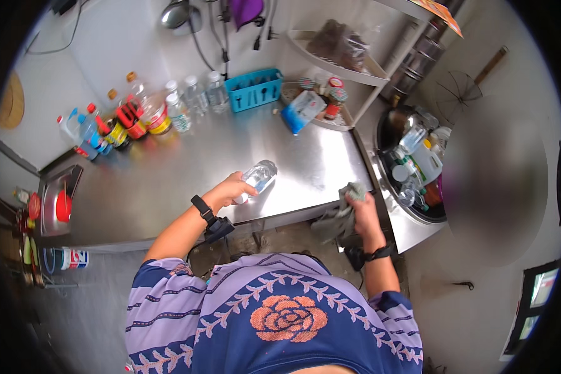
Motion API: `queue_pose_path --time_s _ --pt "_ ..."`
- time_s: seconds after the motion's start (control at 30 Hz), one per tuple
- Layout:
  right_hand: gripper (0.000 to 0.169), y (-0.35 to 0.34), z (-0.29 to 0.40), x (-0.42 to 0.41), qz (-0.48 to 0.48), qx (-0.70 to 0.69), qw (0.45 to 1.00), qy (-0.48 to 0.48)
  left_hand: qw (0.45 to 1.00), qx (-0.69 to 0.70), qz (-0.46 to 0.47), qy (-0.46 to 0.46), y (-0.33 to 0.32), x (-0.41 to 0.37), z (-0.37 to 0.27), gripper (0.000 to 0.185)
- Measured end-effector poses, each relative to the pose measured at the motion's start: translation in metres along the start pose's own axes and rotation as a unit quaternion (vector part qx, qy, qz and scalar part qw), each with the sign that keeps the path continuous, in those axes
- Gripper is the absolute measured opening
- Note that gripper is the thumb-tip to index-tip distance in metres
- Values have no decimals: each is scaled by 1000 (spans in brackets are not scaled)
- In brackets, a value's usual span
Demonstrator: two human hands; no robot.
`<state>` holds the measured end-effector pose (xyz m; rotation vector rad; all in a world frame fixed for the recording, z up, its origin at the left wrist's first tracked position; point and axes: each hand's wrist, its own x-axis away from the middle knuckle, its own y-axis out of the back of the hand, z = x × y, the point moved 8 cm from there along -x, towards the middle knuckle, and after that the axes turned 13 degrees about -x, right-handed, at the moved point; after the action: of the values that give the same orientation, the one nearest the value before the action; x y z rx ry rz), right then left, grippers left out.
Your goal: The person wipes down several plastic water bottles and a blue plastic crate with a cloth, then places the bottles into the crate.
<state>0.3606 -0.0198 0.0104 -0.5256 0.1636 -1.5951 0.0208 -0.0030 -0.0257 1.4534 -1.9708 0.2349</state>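
Note:
My left hand (233,189) grips a clear plastic bottle (261,175) by its neck end, its white cap (241,198) pointing towards me. The bottle is tilted over the stainless steel counter (191,173); whether its base touches the metal I cannot tell. A crumpled grey-green cloth (343,212) is bunched in my right hand (365,212), which is at the counter's front right corner. Part of the cloth hangs down past the front edge.
Bottles of sauce and oil (135,114) and clear capped bottles (194,93) line the wall beside a turquoise utensil basket (255,91). A white corner shelf (341,70) holds jars; a blue-white packet (303,111) leans there. Right is a black wok (388,126) full of containers; left, a sink (56,205).

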Motion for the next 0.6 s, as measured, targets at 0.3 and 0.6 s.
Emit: queue_pose_path --time_s 0.3,0.6 --pt "34 -240 45 0 254 75 961 83 1000 9 -29 -4 39 9 46 48" --pt "49 -267 -132 -22 371 514 729 259 994 -60 -80 -47 30 7 51 72"
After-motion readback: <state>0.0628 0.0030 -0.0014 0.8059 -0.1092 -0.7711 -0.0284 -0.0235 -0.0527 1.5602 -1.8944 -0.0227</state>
